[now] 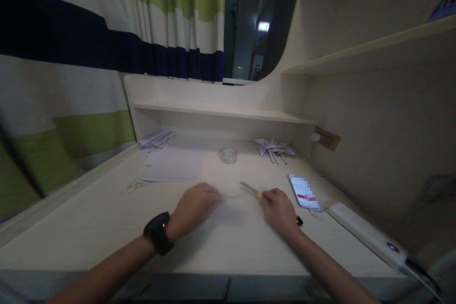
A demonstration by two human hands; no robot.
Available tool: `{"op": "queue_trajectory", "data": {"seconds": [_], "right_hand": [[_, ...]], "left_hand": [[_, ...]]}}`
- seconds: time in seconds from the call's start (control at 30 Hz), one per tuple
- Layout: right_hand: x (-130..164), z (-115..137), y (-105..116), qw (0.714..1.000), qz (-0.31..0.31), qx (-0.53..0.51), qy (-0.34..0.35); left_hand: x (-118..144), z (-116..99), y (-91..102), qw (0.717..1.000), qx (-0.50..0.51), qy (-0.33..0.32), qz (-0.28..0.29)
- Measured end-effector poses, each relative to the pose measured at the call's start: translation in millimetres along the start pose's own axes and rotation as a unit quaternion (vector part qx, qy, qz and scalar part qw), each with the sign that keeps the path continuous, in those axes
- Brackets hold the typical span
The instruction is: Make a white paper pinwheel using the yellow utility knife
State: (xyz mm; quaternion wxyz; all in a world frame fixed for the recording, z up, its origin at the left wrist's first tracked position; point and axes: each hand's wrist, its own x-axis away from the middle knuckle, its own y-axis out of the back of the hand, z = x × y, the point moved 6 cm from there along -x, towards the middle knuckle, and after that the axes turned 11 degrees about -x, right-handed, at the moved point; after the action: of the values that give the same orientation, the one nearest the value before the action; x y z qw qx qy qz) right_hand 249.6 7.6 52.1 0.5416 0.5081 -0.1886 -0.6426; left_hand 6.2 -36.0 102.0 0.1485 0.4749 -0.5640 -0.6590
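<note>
In the head view, the right hand (280,211) grips a yellow and black knife (259,194) over the right half of the desk (213,251). Its blade is out and points far and left. The left hand (196,205) is across from the blade, with a black watch (159,232) on its wrist. It is blurry, so I cannot tell if its fingers hold anything. White paper (178,161) lies far left, clear tape (228,156) lies far in the middle, and a phone (302,191) lies right of the right hand.
</note>
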Motion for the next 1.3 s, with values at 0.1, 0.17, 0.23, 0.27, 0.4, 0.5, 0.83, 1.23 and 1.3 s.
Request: {"op": "queue_trajectory", "data": {"seconds": [0.1, 0.17, 0.23, 0.27, 0.4, 0.5, 0.83, 1.23, 1.3], "right_hand": [[-1, -7, 2, 0.999, -0.008, 0.002, -0.032], [-1, -8, 2, 0.999, -0.009, 0.004, -0.037], [0, -5, -1, 1.000, -0.007, 0.001, -0.026], [0, -3, -2, 1.000, -0.004, -0.004, -0.015], [2, 10, -8, 0.999, 0.017, -0.025, 0.026], [5, 17, -6, 0.999, 0.017, -0.035, 0.037], [7, 22, -13, 0.995, 0.060, -0.039, 0.070], [7, 28, -13, 0.992, 0.097, -0.038, 0.072], [9, 31, -10, 0.992, 0.098, -0.041, 0.072]], "left_hand": [[-2, 26, 8.8, 0.968, 0.181, 0.169, -0.048], [2, 38, 0.2, 0.906, 0.329, 0.264, -0.043], [8, 42, -15.0, 0.833, 0.448, 0.323, -0.033], [12, 43, -23.8, 0.804, 0.487, 0.341, -0.027], [26, 49, -59.1, 0.748, 0.538, 0.388, -0.015], [33, 54, -75.8, 0.720, 0.557, 0.413, -0.033], [18, 27, -36.7, 0.974, 0.073, 0.200, 0.075], [-3, -4, -75.9, 0.985, -0.016, -0.103, 0.137], [0, -3, -77.8, 0.988, -0.021, -0.082, 0.127]]}}
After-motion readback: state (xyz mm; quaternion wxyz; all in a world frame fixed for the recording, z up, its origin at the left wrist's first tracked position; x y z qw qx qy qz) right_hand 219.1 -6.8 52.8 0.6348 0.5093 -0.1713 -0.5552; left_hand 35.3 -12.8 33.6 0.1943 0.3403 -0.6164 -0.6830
